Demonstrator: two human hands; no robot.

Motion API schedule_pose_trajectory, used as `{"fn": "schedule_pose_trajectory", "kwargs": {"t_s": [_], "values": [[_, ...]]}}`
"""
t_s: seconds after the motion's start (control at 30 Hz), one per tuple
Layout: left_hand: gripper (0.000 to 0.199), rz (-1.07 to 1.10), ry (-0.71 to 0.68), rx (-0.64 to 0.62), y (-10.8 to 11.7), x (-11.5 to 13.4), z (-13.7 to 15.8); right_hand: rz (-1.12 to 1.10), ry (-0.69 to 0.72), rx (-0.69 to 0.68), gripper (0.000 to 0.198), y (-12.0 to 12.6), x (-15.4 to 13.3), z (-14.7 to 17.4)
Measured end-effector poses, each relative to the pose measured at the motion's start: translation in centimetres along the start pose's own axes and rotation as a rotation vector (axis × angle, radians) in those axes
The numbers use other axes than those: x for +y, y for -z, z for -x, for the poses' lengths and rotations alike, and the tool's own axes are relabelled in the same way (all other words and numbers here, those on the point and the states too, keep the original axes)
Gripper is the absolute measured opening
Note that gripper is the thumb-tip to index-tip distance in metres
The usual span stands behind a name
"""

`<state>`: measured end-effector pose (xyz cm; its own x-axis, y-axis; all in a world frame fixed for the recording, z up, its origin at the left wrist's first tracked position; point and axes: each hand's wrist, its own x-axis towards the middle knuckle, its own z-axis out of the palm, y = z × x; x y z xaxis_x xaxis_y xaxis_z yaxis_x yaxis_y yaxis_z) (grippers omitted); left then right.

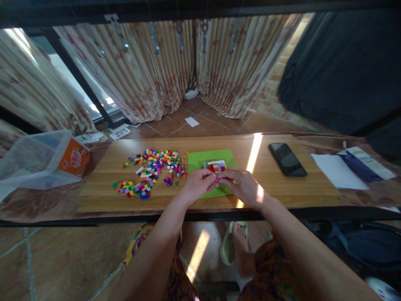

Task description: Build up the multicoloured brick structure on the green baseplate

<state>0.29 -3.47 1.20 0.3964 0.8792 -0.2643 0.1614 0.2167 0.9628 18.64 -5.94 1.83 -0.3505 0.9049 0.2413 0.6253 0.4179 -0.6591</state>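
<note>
Over the front half of a green studded baseplate (196, 159), both my hands meet with their fingertips close together. My left hand (200, 182) pinches a small pink brick (215, 180) between thumb and fingers. From the other side, my right hand (239, 184) has its fingers closed on the same pink piece; whether it is one brick or two joined ones I cannot tell. Just beyond the fingertips, a small build of red, white and light blue bricks (216, 166) sits on the baseplate, its near side partly hidden by my hands.
Many loose coloured bricks (156, 163) lie spread on the wooden board (103, 167) to the left. A black phone (287, 159) rests at the right. Beyond the board's ends are a clear plastic bin (40, 159) with an orange label and some white papers (338, 170).
</note>
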Motion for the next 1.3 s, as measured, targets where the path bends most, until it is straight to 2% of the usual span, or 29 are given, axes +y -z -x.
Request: {"fn": "schedule_pose_trajectory", "kwargs": {"t_s": [0.23,0.37,0.43,0.6,0.73,1.07,1.17,1.23,1.3], "values": [[0.013,-0.360,-0.171,0.127,1.2,-0.2,0.0,0.127,-0.062,0.026,0.012,-0.1,1.0,0.2],[0.003,-0.510,-0.221,0.207,0.7,-0.2,0.1,0.123,-0.130,0.094,0.009,-0.5,0.9,-0.1],[0.005,-0.549,-0.215,0.242,0.2,-0.2,0.1,0.097,-0.168,0.133,0.008,-0.8,0.9,-0.2],[0.020,-0.556,-0.207,0.312,-0.4,-0.2,-0.1,-0.099,-0.359,0.228,0.009,-1.5,1.2,-0.4],[0.021,-0.539,-0.186,0.311,-0.6,-0.3,-0.3,-0.254,-0.474,0.251,0.013,-1.8,1.5,-0.5],[0.020,-0.530,-0.155,0.366,-1.3,-1.1,-0.8,-0.310,-0.466,0.293,0.019,-2.1,2.0,-0.7],[0.019,-0.517,-0.184,0.363,-1.4,-1.2,-0.7,-0.357,-0.440,0.287,0.022,-2.1,2.0,-0.7],[0.016,-0.503,-0.219,0.344,-0.9,-1.0,-0.4,-0.387,-0.438,0.289,0.022,-1.9,1.8,-0.7],[0.012,-0.498,-0.237,0.342,0.5,-0.7,-0.1,-0.386,-0.446,0.312,0.021,-1.6,1.6,-0.6]]}}
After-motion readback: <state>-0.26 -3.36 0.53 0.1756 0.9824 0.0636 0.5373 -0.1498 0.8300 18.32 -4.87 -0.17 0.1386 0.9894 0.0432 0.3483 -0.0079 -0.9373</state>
